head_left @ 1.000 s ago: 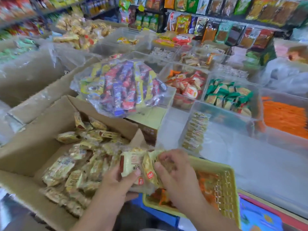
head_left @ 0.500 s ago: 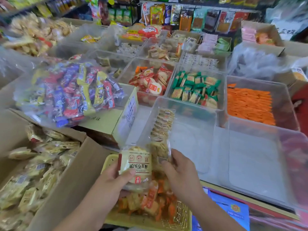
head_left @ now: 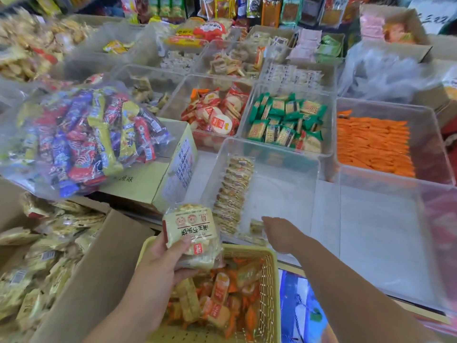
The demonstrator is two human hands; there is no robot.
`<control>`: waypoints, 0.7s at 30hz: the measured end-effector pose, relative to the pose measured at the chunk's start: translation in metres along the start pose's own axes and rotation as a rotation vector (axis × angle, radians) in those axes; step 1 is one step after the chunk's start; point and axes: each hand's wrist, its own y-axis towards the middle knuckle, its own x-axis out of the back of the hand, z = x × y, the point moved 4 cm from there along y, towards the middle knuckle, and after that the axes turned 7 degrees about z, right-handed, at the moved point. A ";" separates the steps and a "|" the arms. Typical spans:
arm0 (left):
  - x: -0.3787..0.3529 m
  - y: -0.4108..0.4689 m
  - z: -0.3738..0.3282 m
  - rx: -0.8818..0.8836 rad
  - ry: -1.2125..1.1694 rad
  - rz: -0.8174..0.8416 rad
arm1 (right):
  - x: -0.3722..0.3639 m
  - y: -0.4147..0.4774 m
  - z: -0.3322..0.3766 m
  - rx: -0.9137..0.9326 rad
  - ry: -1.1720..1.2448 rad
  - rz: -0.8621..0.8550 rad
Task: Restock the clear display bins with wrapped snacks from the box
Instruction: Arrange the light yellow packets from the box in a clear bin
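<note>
Snacks (head_left: 190,231) in cream wrappers sit stacked in the left hand (head_left: 160,266), thumb across the top pack's printed face and fingers curled beneath. The stack is held above the far rim of a yellow basket (head_left: 271,273) of orange-wrapped packs (head_left: 222,295). More cream snacks lie loose in the box (head_left: 89,280) at the left.

Just beyond the basket stands the clear bin (head_left: 277,152). A row (head_left: 235,189) of cream snacks stands on edge along its left wall, and the rest of its floor is bare. The right hand (head_left: 280,235) reaches over the bin's near wall, back upward, its fingertips at a single pack (head_left: 256,224) in the near corner beside the row. I cannot tell whether it grips that pack or only touches it.

A clear bag (head_left: 81,137) of multicoloured sweets lies on a closed carton (head_left: 138,180) beyond the box. Behind the bin are others with red-and-white packs (head_left: 215,112), green packs (head_left: 284,120) and orange sticks (head_left: 371,142).
</note>
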 end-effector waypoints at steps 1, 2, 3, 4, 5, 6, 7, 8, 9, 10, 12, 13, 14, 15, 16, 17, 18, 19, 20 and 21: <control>0.001 -0.001 0.002 0.008 -0.009 -0.006 | -0.004 0.004 0.002 0.019 -0.023 0.035; 0.002 -0.002 0.004 0.016 -0.018 -0.019 | -0.005 0.007 0.005 0.033 -0.024 0.049; 0.003 -0.002 0.006 0.025 -0.031 -0.033 | -0.004 0.010 0.008 0.045 -0.001 0.058; 0.004 -0.003 0.009 0.035 -0.044 -0.044 | -0.004 0.011 0.011 0.057 0.030 0.064; 0.004 -0.004 0.011 0.045 -0.058 -0.050 | -0.003 0.013 0.015 0.074 0.048 0.077; 0.004 -0.005 0.013 0.054 -0.070 -0.054 | -0.003 0.014 0.017 0.086 0.062 0.094; 0.003 -0.006 0.015 0.060 -0.079 -0.054 | -0.004 0.015 0.019 0.094 0.076 0.109; 0.002 -0.007 0.015 0.064 -0.087 -0.050 | -0.005 0.015 0.019 0.096 0.095 0.126; 0.002 -0.008 0.015 0.063 -0.094 -0.044 | -0.007 0.015 0.018 0.095 0.121 0.152; 0.002 -0.010 0.015 0.060 -0.097 -0.041 | -0.009 0.015 0.017 0.092 0.156 0.183; 0.003 -0.013 0.014 0.050 -0.095 -0.039 | -0.011 0.013 0.013 0.082 0.250 0.241; 0.003 -0.014 0.013 0.048 -0.097 -0.032 | -0.011 0.011 0.011 0.078 0.289 0.253; 0.003 -0.016 0.013 0.050 -0.104 -0.027 | -0.010 0.009 0.010 0.076 0.313 0.253; 0.003 -0.017 0.012 0.055 -0.116 -0.025 | -0.009 0.007 0.009 0.077 0.326 0.242; 0.003 -0.018 0.012 0.062 -0.131 -0.028 | -0.008 0.005 0.008 0.077 0.332 0.221; 0.003 -0.019 0.011 0.068 -0.148 -0.029 | -0.006 0.002 0.008 0.071 0.336 0.190; 0.003 -0.020 0.011 0.073 -0.163 -0.034 | -0.003 -0.001 0.009 0.062 0.336 0.153; 0.003 -0.020 0.011 0.079 -0.177 -0.040 | 0.000 -0.005 0.009 0.055 0.330 0.108; 0.004 -0.020 0.011 0.089 -0.192 -0.047 | 0.005 -0.011 0.010 0.050 0.320 0.055; 0.005 -0.021 0.011 0.102 -0.205 -0.054 | 0.011 -0.019 0.013 0.053 0.316 -0.009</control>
